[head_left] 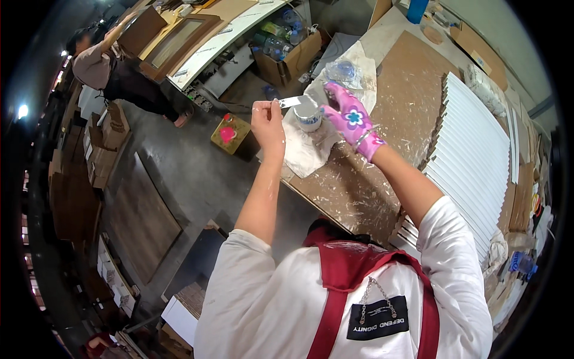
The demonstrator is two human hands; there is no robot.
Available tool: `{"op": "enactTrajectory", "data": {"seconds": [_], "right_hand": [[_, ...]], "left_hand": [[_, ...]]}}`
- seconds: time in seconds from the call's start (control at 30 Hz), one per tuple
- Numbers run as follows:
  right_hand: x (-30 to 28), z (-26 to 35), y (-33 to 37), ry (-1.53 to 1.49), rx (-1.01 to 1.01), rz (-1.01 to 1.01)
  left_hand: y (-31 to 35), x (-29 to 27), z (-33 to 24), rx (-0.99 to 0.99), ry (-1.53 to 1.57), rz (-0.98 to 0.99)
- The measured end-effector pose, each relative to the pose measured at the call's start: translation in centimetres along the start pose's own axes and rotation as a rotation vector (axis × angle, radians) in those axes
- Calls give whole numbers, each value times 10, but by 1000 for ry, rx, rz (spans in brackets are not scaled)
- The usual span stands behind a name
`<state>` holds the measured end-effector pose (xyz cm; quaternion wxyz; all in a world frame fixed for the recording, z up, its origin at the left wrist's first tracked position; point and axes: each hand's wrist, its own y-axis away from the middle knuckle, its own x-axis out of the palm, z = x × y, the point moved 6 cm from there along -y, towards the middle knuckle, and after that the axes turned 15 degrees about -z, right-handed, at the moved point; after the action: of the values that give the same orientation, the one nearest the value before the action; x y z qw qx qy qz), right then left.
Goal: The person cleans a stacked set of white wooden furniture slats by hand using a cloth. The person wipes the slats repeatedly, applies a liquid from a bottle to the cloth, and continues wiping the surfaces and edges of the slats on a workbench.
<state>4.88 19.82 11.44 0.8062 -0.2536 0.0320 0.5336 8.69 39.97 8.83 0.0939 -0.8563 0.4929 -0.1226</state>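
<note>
A bare left hand (pixel 267 122) pinches a flat, pale strip (pixel 293 102), which juts right from the fingertips toward a white, blue-marked cup (pixel 309 123) on a crumpled cloth (pixel 308 157). Just right of the cup, the right hand (pixel 351 116) wears a pink, flowered glove; its grip cannot be made out.

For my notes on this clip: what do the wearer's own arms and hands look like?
The left hand is bare, with pale specks on its forearm. The right hand wears a pink glove with a blue-and-white flower and what looks like a thin band at the wrist. White sleeves leave both forearms uncovered.
</note>
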Motion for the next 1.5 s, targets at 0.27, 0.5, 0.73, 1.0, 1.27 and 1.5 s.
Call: {"op": "enactTrajectory", "data": {"seconds": [0.27, 0.5, 0.73, 1.0, 1.27, 1.5], "right_hand": [[31, 25, -30, 358, -186, 65], [18, -23, -36, -537, 596, 56], [23, -26, -25, -394, 326, 230], [29, 19, -28, 93, -387, -125], [-70, -10, 18, -635, 352, 78], [-342, -79, 152, -316, 618, -637]], "left_hand": [[10, 1, -26, 132, -167, 76], [10, 3, -41, 457, -307, 108], [-9, 2, -64, 609, -359, 105], [8, 26, -55, 684, -377, 363], [21, 35, -45, 698, -560, 430], [83, 73, -68, 1018, -486, 508]]}}
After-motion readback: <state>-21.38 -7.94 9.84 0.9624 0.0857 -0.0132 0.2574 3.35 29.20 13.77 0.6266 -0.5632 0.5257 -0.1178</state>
